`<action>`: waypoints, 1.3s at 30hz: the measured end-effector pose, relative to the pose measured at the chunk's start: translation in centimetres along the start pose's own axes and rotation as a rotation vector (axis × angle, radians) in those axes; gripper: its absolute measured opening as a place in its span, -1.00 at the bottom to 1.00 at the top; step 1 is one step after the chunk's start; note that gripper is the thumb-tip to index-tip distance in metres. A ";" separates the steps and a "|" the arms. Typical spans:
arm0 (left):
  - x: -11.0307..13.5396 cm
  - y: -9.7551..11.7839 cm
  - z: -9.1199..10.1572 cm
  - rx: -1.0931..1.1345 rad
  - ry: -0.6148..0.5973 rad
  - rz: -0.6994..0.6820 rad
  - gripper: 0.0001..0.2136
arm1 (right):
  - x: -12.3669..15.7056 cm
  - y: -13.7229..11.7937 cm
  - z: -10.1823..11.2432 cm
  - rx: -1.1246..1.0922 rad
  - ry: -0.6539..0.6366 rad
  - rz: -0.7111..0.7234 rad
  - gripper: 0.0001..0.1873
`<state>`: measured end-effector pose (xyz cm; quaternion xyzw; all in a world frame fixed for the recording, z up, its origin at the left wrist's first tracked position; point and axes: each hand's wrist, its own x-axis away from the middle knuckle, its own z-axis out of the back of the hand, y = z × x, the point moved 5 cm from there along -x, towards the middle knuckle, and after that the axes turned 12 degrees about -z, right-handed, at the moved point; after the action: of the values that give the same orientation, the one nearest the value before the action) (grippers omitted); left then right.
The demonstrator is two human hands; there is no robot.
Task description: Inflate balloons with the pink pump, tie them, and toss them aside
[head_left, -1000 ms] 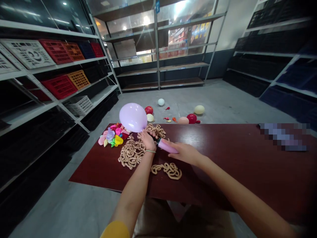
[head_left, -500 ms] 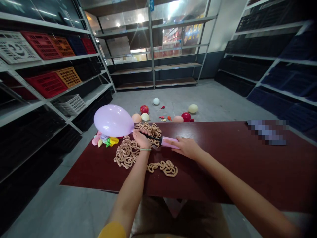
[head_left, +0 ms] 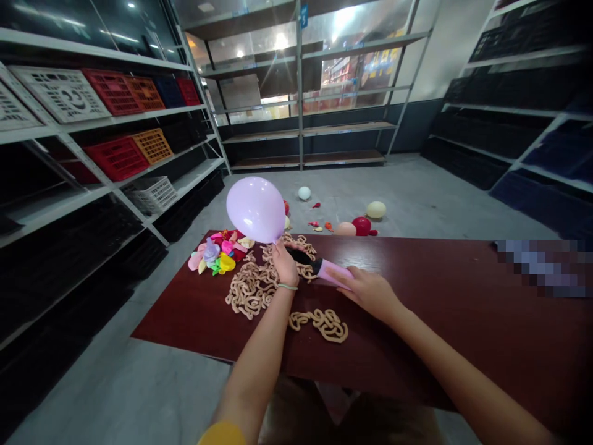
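Observation:
My left hand (head_left: 286,264), with a thin pale green band at the wrist, pinches the neck of an inflated lilac balloon (head_left: 256,209). The balloon rises above the table. A pink hand balloon pump (head_left: 334,273) with a black front part is wrapped in my right hand (head_left: 373,292). Its front end points at my left hand; whether the nozzle sits in the balloon's neck is hidden. Below my left hand lie tan, curly strands (head_left: 250,289) in a heap, and a smaller tan coil (head_left: 330,324) nearer me. Uninflated balloons (head_left: 217,252) in many colours are piled at the left.
All this is over a dark red table (head_left: 407,334). On the floor beyond it lie inflated balloons, among them a red balloon (head_left: 361,225) and a pale yellow balloon (head_left: 376,210). Shelves with crates (head_left: 118,157) stand at the left. A blurred-out object (head_left: 542,266) lies at the right.
The lilac balloon has swung upright and to the right in my left hand, uncovering more of the balloon pile. The pump's front part has tilted up. The whole view has shifted slightly.

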<state>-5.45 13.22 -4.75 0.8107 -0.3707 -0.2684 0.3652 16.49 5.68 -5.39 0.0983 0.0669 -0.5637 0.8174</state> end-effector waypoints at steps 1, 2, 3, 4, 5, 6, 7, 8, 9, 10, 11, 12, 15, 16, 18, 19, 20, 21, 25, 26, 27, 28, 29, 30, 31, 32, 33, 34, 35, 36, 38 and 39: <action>-0.4 0.2 0.3 -0.023 0.013 -0.026 -0.73 | 0.3 0.9 -0.1 0.024 0.036 0.001 -0.48; -0.8 0.4 0.7 -0.048 0.024 -0.051 -0.74 | 0.4 1.9 -0.1 0.041 0.067 -0.007 -0.47; -1.2 0.6 1.0 -0.072 0.028 -0.073 -0.73 | 0.6 2.9 -0.1 0.051 0.094 -0.031 -0.45; -1.5 0.8 1.3 -0.093 0.023 -0.089 -0.72 | 0.6 3.7 0.1 0.059 0.114 -0.057 -0.43; -1.8 1.0 1.4 -0.112 0.011 -0.102 -0.70 | 0.5 4.4 0.4 0.066 0.127 -0.082 -0.41; -2.0 1.2 1.5 -0.129 -0.005 -0.111 -0.68 | 0.3 4.8 0.7 0.070 0.134 -0.099 -0.39; -2.2 1.3 1.5 -0.142 -0.022 -0.117 -0.65 | 0.1 4.9 0.9 0.072 0.137 -0.102 -0.39; -2.3 1.5 1.4 -0.149 -0.038 -0.122 -0.63 | -0.3 4.7 1.2 0.071 0.135 -0.092 -0.39; -2.4 1.7 1.4 -0.154 -0.050 -0.127 -0.62 | -0.7 4.3 1.4 0.067 0.132 -0.072 -0.39; -2.5 1.9 1.4 -0.159 -0.056 -0.134 -0.61 | -1.2 3.8 1.5 0.062 0.129 -0.048 -0.39; -2.7 2.2 1.5 -0.166 -0.056 -0.145 -0.61 | -1.7 3.2 1.6 0.058 0.128 -0.023 -0.38; -2.9 2.5 1.7 -0.175 -0.050 -0.158 -0.61 | -2.1 2.5 1.6 0.057 0.130 0.000 -0.38; -3.6 3.6 2.5 -0.201 -0.008 -0.203 -0.64 | -3.2 0.7 1.3 0.063 0.157 0.078 -0.40; -3.8 3.9 2.7 -0.206 0.004 -0.213 -0.66 | -3.3 0.2 1.1 0.060 0.168 0.108 -0.40; -3.9 4.0 2.8 -0.215 -0.001 -0.212 -0.68 | -3.4 -0.7 0.5 0.035 0.196 0.158 -0.41; -3.8 3.8 2.7 -0.225 -0.022 -0.198 -0.69 | -3.3 -1.0 0.3 0.014 0.216 0.172 -0.41; -3.5 3.6 2.4 -0.239 -0.055 -0.179 -0.70 | -3.1 -1.1 0.0 -0.012 0.237 0.180 -0.41; -3.2 3.2 2.1 -0.258 -0.096 -0.160 -0.70 | -2.9 -1.2 -0.2 -0.040 0.257 0.185 -0.41; -1.4 1.6 0.7 -0.371 -0.265 -0.106 -0.69 | -2.4 -1.0 -0.9 -0.138 0.296 0.189 -0.40; -1.0 1.3 0.5 -0.398 -0.295 -0.108 -0.69 | -2.3 -0.9 -1.0 -0.156 0.296 0.188 -0.39; -0.8 1.1 0.3 -0.424 -0.323 -0.118 -0.68 | -2.3 -0.9 -1.1 -0.171 0.294 0.185 -0.39; -0.5 1.0 0.2 -0.447 -0.346 -0.136 -0.67 | -2.3 -0.8 -1.1 -0.186 0.292 0.182 -0.38; -0.4 0.9 0.1 -0.470 -0.369 -0.155 -0.66 | -2.4 -0.8 -1.1 -0.198 0.292 0.181 -0.39; -0.2 0.9 -0.1 -0.494 -0.393 -0.172 -0.65 | -2.4 -0.9 -1.0 -0.209 0.296 0.177 -0.39; 0.0 0.9 -0.2 -0.521 -0.419 -0.183 -0.65 | -2.4 -0.9 -0.9 -0.217 0.303 0.174 -0.39; 0.2 1.0 -0.4 -0.552 -0.448 -0.189 -0.64 | -2.4 -1.0 -0.8 -0.224 0.311 0.173 -0.40; 0.4 1.0 -0.6 -0.586 -0.484 -0.191 -0.64 | -2.3 -1.0 -0.6 -0.229 0.318 0.173 -0.40; 0.7 1.1 -0.8 -0.622 -0.523 -0.194 -0.63 | -2.2 -1.0 -0.4 -0.235 0.327 0.172 -0.41; 1.0 1.2 -1.1 -0.663 -0.565 -0.202 -0.62 | -2.2 -1.0 -0.2 -0.243 0.338 0.169 -0.41; 1.3 1.4 -1.4 -0.709 -0.603 -0.220 -0.62 | -2.1 -0.9 0.1 -0.254 0.352 0.167 -0.41; 1.8 1.8 -1.9 -0.817 -0.666 -0.276 -0.60 | -2.0 -0.6 0.8 -0.286 0.393 0.152 -0.44; 2.0 2.1 -2.1 -0.870 -0.688 -0.311 -0.60 | -1.9 -0.4 1.2 -0.305 0.418 0.136 -0.46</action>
<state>-3.68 11.49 -2.19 0.4970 -0.2001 -0.6949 0.4796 15.41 6.98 -3.86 0.0929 0.3117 -0.4582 0.8272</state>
